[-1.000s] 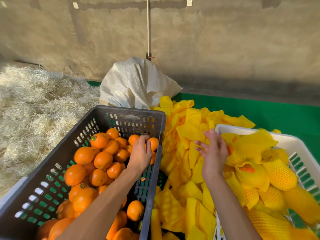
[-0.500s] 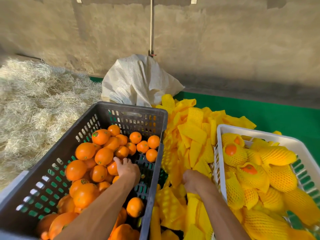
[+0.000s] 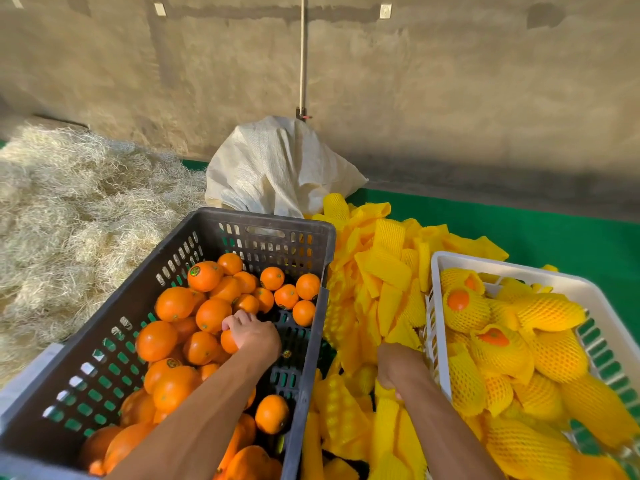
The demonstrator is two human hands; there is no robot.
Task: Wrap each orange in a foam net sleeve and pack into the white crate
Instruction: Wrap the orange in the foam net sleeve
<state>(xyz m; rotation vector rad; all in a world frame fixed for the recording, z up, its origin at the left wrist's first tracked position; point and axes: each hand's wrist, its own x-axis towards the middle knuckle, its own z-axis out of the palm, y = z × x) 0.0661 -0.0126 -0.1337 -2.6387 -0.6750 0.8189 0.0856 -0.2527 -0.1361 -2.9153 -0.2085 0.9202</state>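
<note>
bright orange fruit (image 3: 173,304) is heaped in a dark grey crate (image 3: 263,230) with slotted walls, through which green is seen. yellow foam sleeves (image 3: 377,271) with a netted pattern are piled on a green floor covering (image 3: 554,233). a white crate (image 3: 568,282) is filled with yellow-netted oranges (image 3: 550,311). a white woven sack (image 3: 277,168) and pale straw (image 3: 69,202) are backed by a tan wall (image 3: 450,98).

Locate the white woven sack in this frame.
In the head view the white woven sack sits upper centre against the wall, just behind the dark crate and left of the yellow foam sleeves.
</note>
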